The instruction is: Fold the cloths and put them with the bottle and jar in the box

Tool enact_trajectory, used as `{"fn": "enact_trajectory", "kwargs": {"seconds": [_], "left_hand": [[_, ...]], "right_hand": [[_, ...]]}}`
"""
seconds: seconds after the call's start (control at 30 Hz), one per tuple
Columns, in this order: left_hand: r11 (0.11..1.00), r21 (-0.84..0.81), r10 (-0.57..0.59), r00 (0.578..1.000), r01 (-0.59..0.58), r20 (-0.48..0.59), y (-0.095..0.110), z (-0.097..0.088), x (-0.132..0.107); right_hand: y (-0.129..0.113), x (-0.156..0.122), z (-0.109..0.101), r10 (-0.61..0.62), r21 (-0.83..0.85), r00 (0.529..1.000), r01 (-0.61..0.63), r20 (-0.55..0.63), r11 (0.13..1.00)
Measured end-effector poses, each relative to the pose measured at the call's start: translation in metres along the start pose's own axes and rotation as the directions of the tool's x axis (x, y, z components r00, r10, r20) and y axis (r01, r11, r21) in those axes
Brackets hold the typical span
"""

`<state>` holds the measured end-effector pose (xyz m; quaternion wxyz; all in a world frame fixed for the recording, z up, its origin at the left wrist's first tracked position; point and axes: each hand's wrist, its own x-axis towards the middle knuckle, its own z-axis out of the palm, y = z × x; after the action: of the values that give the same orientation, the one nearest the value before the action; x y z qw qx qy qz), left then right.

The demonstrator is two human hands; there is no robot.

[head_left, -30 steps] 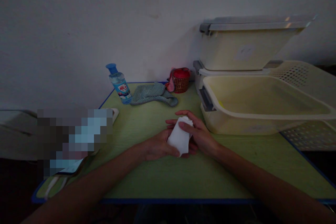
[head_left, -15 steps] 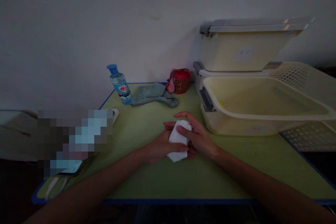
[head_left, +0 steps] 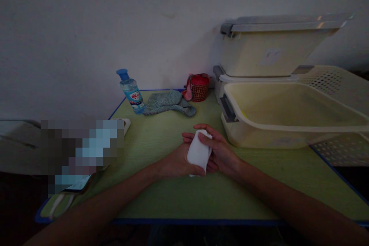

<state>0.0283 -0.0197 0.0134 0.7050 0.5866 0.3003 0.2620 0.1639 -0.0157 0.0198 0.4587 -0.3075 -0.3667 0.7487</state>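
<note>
White cloth [head_left: 198,152] bunched between left hand [head_left: 175,162] and right hand [head_left: 220,153], both grasping it above green table [head_left: 161,196].

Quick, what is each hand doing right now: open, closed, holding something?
Left hand: closed on the folded white cloth, gripping its lower part.
Right hand: closed on the same cloth, fingers over its top.
</note>
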Motion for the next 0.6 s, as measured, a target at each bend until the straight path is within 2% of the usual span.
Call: {"fn": "enact_trajectory", "kwargs": {"seconds": [0.17,0.27,0.33,0.43,0.53,0.6], "left_hand": [[0.997,0.073,0.020,1.000,-0.018,-0.017,0.001,-0.001,-0.001],[1.000,0.017,-0.007,1.000,0.007,0.008,0.001,-0.002,-0.001],[0.997,-0.034,-0.065,0.998,0.065,-0.015,0.000,-0.004,0.000],[0.992,-0.070,-0.120,0.973,0.108,-0.196,-0.001,-0.012,0.003],[0.998,-0.069,-0.019,0.903,-0.012,-0.430,-0.002,-0.024,0.007],[0.990,-0.094,0.046,0.855,-0.110,-0.517,-0.001,-0.032,0.009]], "right_hand": [[0.003,0.002,-0.003,0.040,0.067,0.999,-0.039,-0.021,0.997],[0.002,0.001,-0.002,-0.011,0.074,1.000,0.011,0.000,0.997],[-0.001,0.000,-0.001,-0.068,0.066,0.998,0.067,0.014,0.996],[-0.006,0.001,-0.002,-0.153,0.022,0.988,0.152,0.007,0.988],[-0.008,0.004,-0.007,-0.238,-0.061,0.970,0.235,-0.047,0.970],[-0.007,0.007,-0.011,-0.271,-0.158,0.957,0.253,-0.102,0.954]]}}
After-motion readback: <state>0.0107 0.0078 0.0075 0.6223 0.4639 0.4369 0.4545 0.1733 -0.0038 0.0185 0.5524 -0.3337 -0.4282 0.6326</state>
